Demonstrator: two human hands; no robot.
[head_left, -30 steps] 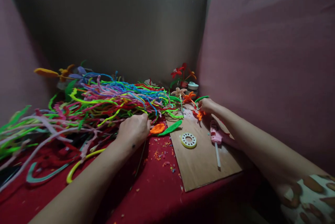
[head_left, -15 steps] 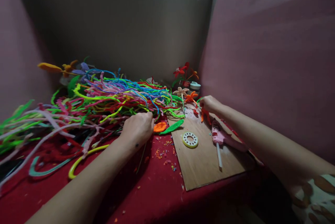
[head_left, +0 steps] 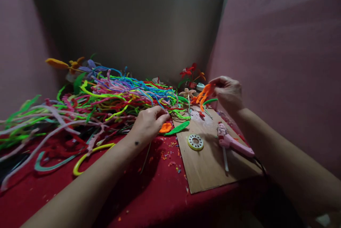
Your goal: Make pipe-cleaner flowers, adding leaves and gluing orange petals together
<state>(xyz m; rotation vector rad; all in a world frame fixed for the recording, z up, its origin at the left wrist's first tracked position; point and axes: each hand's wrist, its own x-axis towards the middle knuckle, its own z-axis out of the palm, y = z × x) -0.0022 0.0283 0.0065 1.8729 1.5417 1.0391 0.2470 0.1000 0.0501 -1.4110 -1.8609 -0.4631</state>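
My right hand (head_left: 229, 91) is raised over the board's far right corner, fingers pinched on orange pipe-cleaner petals (head_left: 205, 96) that dangle from the fingertips. Just beneath lies a green leaf on a thin stem (head_left: 210, 101). My left hand (head_left: 150, 121) is closed at the front edge of the pipe-cleaner pile (head_left: 128, 93), thumb against fingers; whatever is in it is too small to make out. Beside its fingertips lie an orange petal (head_left: 165, 128) and a green pipe-cleaner leaf (head_left: 178, 128). A thin wire (head_left: 145, 158) shows below the wrist; whether the hand touches it is unclear.
A wooden board (head_left: 210, 167) on the red cloth (head_left: 160, 199) bears a roll of tape (head_left: 195, 142) and a pink glue gun (head_left: 234, 144) with its cord. A beige flower (head_left: 188, 93) and red flowers (head_left: 189, 71) stand behind. Coloured fuzz scraps litter the cloth.
My right hand has risen and moved right, lifting the orange petals off the board. My left hand has shifted slightly right, its thumb now showing. The view has turned a little left.
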